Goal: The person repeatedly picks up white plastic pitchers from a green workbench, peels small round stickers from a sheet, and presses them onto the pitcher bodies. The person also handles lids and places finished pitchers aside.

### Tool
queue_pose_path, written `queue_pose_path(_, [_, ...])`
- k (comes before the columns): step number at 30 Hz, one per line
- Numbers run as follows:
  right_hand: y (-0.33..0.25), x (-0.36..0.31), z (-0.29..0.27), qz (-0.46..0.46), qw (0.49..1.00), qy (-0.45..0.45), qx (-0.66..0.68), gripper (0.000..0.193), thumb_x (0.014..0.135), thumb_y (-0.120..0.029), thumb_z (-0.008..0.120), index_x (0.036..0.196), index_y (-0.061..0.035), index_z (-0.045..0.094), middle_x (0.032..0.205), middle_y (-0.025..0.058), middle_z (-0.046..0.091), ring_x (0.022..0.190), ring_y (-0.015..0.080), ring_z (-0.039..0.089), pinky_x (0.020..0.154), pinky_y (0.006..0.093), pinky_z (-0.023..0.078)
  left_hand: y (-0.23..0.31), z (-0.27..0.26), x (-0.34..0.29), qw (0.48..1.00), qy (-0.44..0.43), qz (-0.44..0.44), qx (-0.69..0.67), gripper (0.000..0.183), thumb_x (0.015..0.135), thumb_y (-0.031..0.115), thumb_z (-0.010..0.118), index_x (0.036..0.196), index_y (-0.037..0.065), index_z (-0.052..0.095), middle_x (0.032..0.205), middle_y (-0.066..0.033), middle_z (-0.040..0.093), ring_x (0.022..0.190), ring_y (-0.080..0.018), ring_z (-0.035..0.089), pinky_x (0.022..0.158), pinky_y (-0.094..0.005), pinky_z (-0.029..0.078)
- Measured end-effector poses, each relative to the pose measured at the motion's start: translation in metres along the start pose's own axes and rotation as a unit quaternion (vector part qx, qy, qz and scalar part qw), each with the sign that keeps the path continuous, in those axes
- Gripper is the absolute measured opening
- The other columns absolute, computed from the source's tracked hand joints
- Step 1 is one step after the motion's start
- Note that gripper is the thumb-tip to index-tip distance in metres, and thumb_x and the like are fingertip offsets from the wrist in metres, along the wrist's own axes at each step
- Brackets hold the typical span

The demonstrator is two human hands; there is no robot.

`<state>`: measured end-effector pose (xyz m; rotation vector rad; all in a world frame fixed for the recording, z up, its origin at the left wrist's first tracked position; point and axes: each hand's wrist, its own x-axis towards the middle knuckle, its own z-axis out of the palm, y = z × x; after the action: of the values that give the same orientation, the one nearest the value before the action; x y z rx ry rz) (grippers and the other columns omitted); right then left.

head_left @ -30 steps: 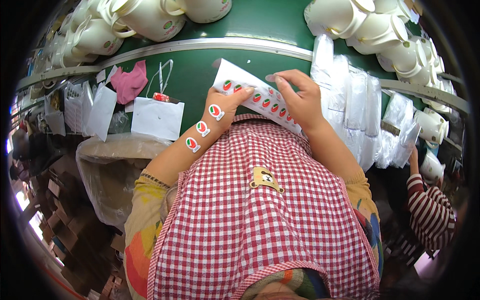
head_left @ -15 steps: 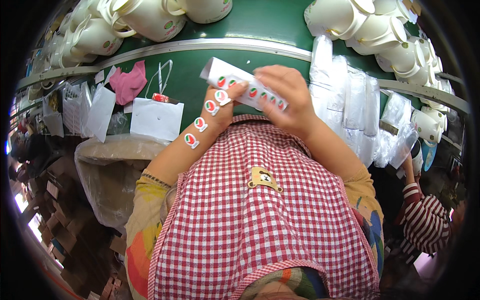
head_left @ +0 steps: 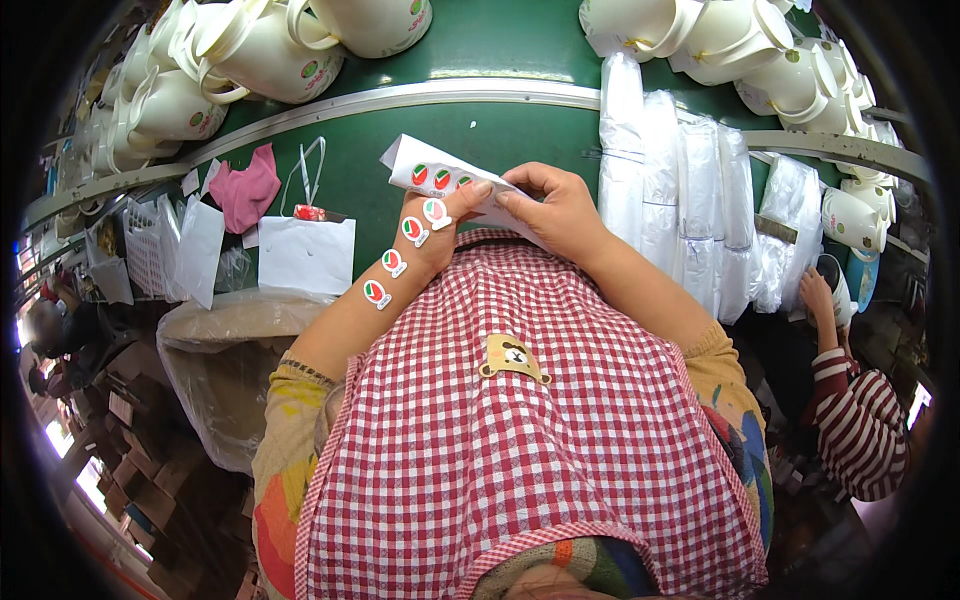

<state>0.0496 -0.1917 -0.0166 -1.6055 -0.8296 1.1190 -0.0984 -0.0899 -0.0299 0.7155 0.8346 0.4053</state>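
In front of my chest I hold a white sticker sheet (head_left: 415, 165) with a row of small red and green stickers, its far edge curling up. My left hand (head_left: 437, 222) is closed on the sheet, thumb lying over its face. My right hand (head_left: 555, 210) pinches the sheet's right part, and its fingers cover some of the stickers there. Loose stickers are stuck in a line along my left hand and forearm, one of them a round-topped sticker (head_left: 376, 293) nearest the elbow.
Cream jugs (head_left: 265, 50) crowd the back left, with more cream jugs (head_left: 735, 40) at the back right. Bundled clear plastic bags (head_left: 700, 200) lie right of my hands. At left are a pink cloth (head_left: 246, 190), white card (head_left: 305, 255) and plastic-lined box (head_left: 215, 385). A co-worker's striped sleeve (head_left: 850, 425) shows at right.
My right hand has closed in toward the left hand and now pinches the sheet, where it was blurred by motion. The view has shifted slightly. The co-worker's arm has moved.
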Motion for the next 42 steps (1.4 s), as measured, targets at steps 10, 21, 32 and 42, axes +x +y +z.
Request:
queue_pose_path(10, [-0.013, 0.005, -0.012, 0.082, 0.996, 0.008, 0.027, 0.016, 0.082, -0.012, 0.061, 0.087, 0.0021, 0.067, 0.074, 0.0032, 0.064, 0.067, 0.0073, 0.057, 0.061, 0.0223, 0.046, 0.004, -0.001, 0.000, 0.999, -0.005, 0.018, 0.032, 0.034, 0.074, 0.008, 0.073, 0.103, 0.001, 0.058, 0.094, -0.0113, 0.065, 0.086, -0.0219, 0.064, 0.079, -0.0339, 0.052])
queue_pose_path(21, [-0.057, 0.013, 0.032, -0.538, 0.782, 0.028, -0.312, 0.022, 0.070, -0.013, 0.070, 0.091, -0.0105, 0.065, 0.094, 0.0029, 0.063, 0.089, 0.0201, 0.062, 0.077, 0.0347, 0.045, -0.006, -0.004, 0.018, 0.993, -0.033, -0.031, -0.111, 0.020, 0.090, 0.018, 0.055, 0.104, 0.005, 0.059, 0.090, -0.0047, 0.061, 0.082, -0.0129, 0.061, 0.072, -0.0277, 0.052])
queue_pose_path(32, [-0.035, 0.009, 0.010, -0.396, 0.867, 0.051, -0.299, 0.030, 0.068, -0.021, 0.072, 0.095, -0.0083, 0.065, 0.109, 0.0073, 0.059, 0.103, 0.0236, 0.056, 0.092, 0.0421, 0.039, 0.011, -0.019, 0.020, 0.993, 0.018, -0.027, -0.114, 0.020, 0.085, 0.010, 0.061, 0.103, 0.001, 0.058, 0.096, -0.0108, 0.065, 0.084, -0.0201, 0.065, 0.078, -0.0334, 0.055])
queue_pose_path(42, [0.003, 0.007, 0.001, 0.046, 0.999, -0.017, 0.023, 0.027, 0.080, -0.021, 0.067, 0.099, -0.0002, 0.065, 0.085, 0.0092, 0.067, 0.074, 0.0139, 0.062, 0.068, 0.0263, 0.049, 0.016, -0.007, 0.012, 0.996, -0.059, 0.015, -0.063, 0.033, 0.083, 0.011, 0.064, 0.112, 0.001, 0.053, 0.106, -0.0132, 0.062, 0.098, -0.0230, 0.062, 0.087, -0.0406, 0.052])
